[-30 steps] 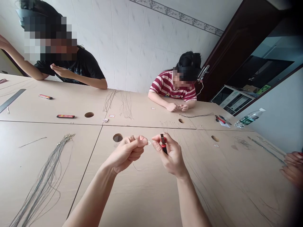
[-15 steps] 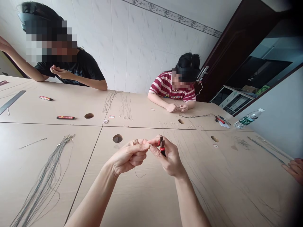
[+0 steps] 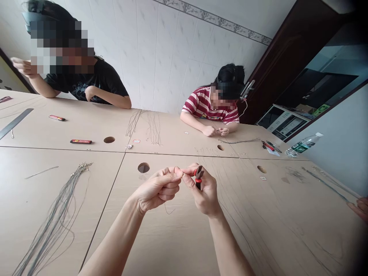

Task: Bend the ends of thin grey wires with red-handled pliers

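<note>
My left hand [image 3: 161,186] is closed in a pinch at the middle, and a thin dark cord [image 3: 169,211] hangs below its fingers. Its fingertips meet those of my right hand [image 3: 204,193]; whatever small piece lies between them is too small to make out. Small pliers [image 3: 198,178] with red and black handles are held in my right hand, their jaws pointing up and slightly apart. On the left part of the table lies a long bundle of grey cords [image 3: 61,205] with metal ends at its top.
Across the table [image 3: 149,245] sit a person in black [image 3: 106,82] and a person in striped red [image 3: 198,101]. A bottle [image 3: 304,145], red-handled pliers [image 3: 268,146], two red cutters [image 3: 81,142], a ruler [image 3: 17,122] and loose cords [image 3: 153,128] lie about. Another hand shows at right.
The pliers in my right hand have turned slightly, and their jaws look wider apart. Across the table, the person in black has moved both hands. My left hand is nearly unchanged.
</note>
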Motion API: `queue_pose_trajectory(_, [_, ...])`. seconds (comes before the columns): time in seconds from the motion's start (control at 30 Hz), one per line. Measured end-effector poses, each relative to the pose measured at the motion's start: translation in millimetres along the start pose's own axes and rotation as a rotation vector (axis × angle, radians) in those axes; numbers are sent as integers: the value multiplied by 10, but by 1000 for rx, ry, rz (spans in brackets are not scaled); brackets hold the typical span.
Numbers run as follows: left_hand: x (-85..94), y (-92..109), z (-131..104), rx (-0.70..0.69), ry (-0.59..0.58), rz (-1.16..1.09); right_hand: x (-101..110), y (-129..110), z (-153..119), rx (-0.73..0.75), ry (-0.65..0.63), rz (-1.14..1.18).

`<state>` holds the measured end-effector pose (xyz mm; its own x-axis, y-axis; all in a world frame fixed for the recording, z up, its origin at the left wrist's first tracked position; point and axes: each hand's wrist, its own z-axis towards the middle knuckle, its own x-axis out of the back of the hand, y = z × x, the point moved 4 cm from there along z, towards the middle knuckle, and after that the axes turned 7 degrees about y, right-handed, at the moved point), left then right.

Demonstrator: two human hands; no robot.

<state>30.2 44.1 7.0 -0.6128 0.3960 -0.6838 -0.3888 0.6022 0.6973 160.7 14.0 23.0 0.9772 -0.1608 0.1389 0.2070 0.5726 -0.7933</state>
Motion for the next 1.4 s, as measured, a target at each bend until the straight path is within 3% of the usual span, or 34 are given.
queue_pose_trajectory(0.2, [-3, 1, 7, -35, 46, 3, -41, -13, -15, 24, 150, -77])
queue_pose_trajectory(0.37, [-37, -28, 29, -170, 196, 66, 24, 101, 27, -117, 233, -24])
queue_pose_trajectory(0.47, [-54, 51, -4, -376, 278, 70, 192, 235, 132, -166, 300, 46])
queue_pose_trajectory(0.53, [-87, 113, -54, -442, 255, 62, 362, 336, 257, -200, 354, 130])
queue_pose_trajectory(0.63, [-187, 153, -127, -412, 157, 121, 675, 468, 514, -273, 405, 216])
queue_pose_trajectory(0.7, [-244, 103, -140, -385, 197, 235, 912, 526, 701, -311, 419, 203])
queue_pose_trajectory(0.83, [-338, -212, -30, -484, 473, 457, 1373, 632, 976, -445, 415, 125])
queue_pose_trajectory(0.97, [-538, -637, 177, -613, 418, 426, 1771, 683, 1071, -536, 449, 34])
queue_pose_trajectory(1.07, [-642, -759, 196, -787, 421, 448, 2036, 691, 1080, -564, 491, -25])
queue_pose_trajectory(1.13, [-699, -831, 158, -834, 368, 498, 2190, 716, 1079, -588, 511, -78])
queue_pose_trajectory(1.2, [-752, -977, 103, -789, 265, 601, 2310, 773, 1084, -618, 521, -141])
queue_pose_trajectory(1.3, [-837, -1360, 6, -667, 70, 903, 2411, 906, 1103, -671, 510, -239])
queue_pose_trajectory(1.4, [-941, -1826, -72, -644, -118, 1311, 2459, 1017, 1112, -730, 456, -325])
